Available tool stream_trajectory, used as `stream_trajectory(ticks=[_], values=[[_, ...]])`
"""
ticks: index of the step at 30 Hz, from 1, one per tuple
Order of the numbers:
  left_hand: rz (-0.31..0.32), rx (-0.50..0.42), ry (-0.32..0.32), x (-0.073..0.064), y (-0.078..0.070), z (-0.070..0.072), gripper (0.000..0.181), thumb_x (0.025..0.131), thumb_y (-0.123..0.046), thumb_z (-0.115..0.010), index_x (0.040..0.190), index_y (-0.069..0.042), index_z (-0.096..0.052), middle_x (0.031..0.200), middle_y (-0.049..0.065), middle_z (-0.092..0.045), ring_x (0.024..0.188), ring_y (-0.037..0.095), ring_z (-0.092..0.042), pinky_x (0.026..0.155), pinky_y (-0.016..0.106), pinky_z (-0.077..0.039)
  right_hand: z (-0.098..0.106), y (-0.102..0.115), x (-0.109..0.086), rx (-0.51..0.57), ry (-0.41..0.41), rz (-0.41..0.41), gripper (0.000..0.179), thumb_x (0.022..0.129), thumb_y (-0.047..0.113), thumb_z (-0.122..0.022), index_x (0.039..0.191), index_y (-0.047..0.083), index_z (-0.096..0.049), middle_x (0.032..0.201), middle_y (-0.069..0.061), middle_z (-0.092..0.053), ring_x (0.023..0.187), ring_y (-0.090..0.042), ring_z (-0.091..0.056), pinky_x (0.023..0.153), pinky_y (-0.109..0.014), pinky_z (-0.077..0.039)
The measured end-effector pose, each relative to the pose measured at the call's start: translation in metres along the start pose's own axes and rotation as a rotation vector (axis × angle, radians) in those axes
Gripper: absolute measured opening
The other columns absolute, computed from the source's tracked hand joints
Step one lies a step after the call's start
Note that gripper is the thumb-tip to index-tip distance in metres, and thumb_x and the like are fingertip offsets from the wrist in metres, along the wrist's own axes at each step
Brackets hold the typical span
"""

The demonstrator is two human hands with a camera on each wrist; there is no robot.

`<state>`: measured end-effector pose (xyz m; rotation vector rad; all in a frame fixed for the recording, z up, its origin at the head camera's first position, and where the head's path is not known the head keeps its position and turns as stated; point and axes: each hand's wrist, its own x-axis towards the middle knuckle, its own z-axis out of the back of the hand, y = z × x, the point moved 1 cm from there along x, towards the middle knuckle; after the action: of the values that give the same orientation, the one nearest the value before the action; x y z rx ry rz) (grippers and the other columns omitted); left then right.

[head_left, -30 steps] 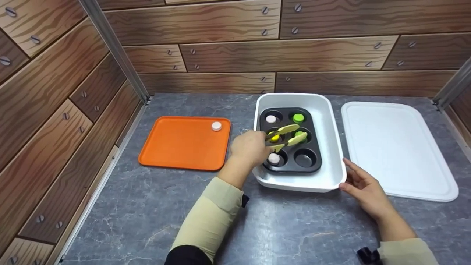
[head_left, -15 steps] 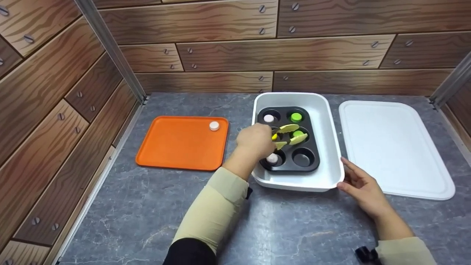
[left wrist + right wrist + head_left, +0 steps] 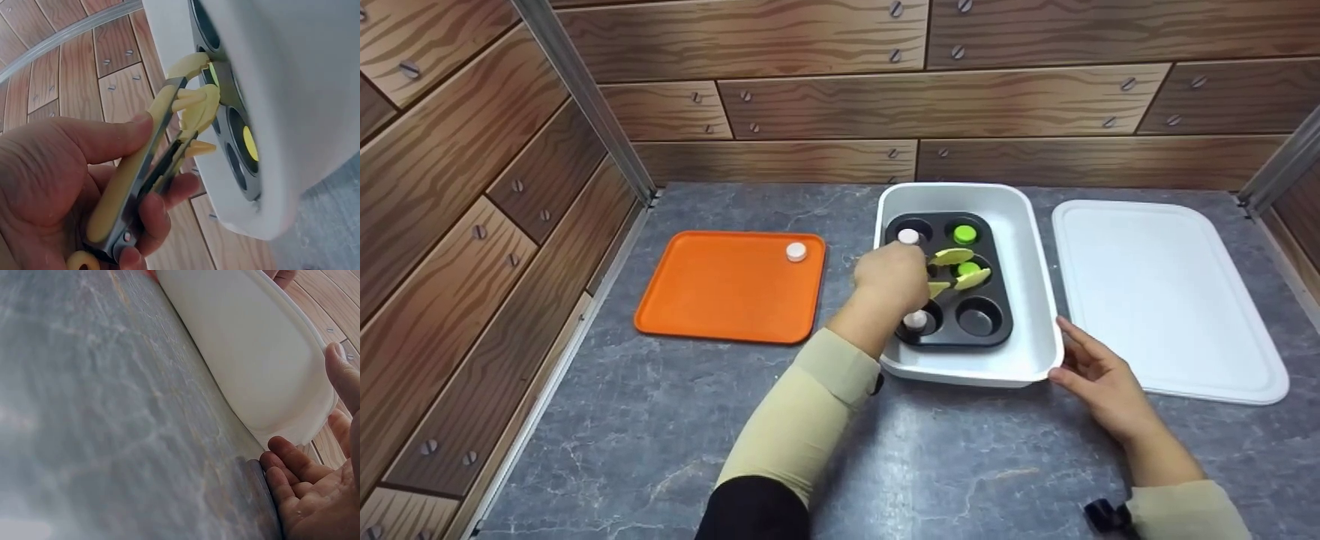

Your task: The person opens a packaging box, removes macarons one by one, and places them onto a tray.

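My left hand (image 3: pixel 892 279) grips yellow-tipped tongs (image 3: pixel 129 174) over a dark muffin tin (image 3: pixel 948 331). The tong tips are spread around a green round cap-like piece (image 3: pixel 968 268) in the middle right cup. Another green piece (image 3: pixel 964 234) sits in the back right cup. White pieces fill the back left (image 3: pixel 908 236) and front left (image 3: pixel 915 320) cups. A yellow piece (image 3: pixel 251 143) shows in the left wrist view; my hand hides it in the head view. My right hand (image 3: pixel 1110 394) holds the near right corner of the white bin (image 3: pixel 1039 255), thumb at the rim.
An orange tray (image 3: pixel 720 292) lies on the left with a white piece (image 3: pixel 796 252) near its far right corner. A large white lid (image 3: pixel 1170 300) lies right of the bin. Wood-patterned walls (image 3: pixel 810 105) stand behind and at the left.
My left hand has shifted right and a little forward over the tin, and now covers the yellow piece. The right hand stays at the bin corner.
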<state>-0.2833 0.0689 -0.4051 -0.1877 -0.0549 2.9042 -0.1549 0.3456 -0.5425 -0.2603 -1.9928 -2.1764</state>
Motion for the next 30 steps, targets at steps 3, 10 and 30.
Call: stream_trajectory(ticks=[3, 10, 30], values=[[0.001, 0.024, 0.003, -0.001, -0.003, 0.003, 0.021, 0.095, -0.027, -0.073, 0.113, -0.019, -0.078, 0.112, 0.001, -0.074, 0.091, 0.020, -0.072, 0.074, 0.044, -0.061, 0.000, 0.000, 0.000, 0.007, 0.002, 0.004, 0.075, 0.087, -0.027, -0.065, 0.156, -0.005, -0.045, 0.138, 0.006, -0.068, 0.115, -0.011, -0.068, 0.087, -0.020, -0.055], [-0.002, 0.020, -0.003, -0.001, -0.007, 0.003, 0.020, 0.094, -0.024, -0.073, 0.113, -0.019, -0.077, 0.113, 0.000, -0.074, 0.092, 0.020, -0.072, 0.075, 0.044, -0.061, 0.001, 0.001, 0.000, 0.017, 0.000, 0.014, 0.075, 0.087, -0.028, -0.064, 0.156, -0.005, -0.044, 0.138, 0.004, -0.068, 0.114, -0.012, -0.069, 0.087, -0.020, -0.055], [0.012, -0.054, -0.010, -0.002, 0.003, -0.010, 0.022, 0.091, -0.029, -0.079, 0.109, -0.018, -0.078, 0.110, 0.002, -0.074, 0.089, 0.021, -0.070, 0.071, 0.044, -0.059, 0.000, 0.000, 0.000, 0.019, 0.011, 0.002, 0.075, 0.088, -0.027, -0.065, 0.157, -0.005, -0.043, 0.138, 0.006, -0.068, 0.114, -0.011, -0.069, 0.087, -0.020, -0.055]])
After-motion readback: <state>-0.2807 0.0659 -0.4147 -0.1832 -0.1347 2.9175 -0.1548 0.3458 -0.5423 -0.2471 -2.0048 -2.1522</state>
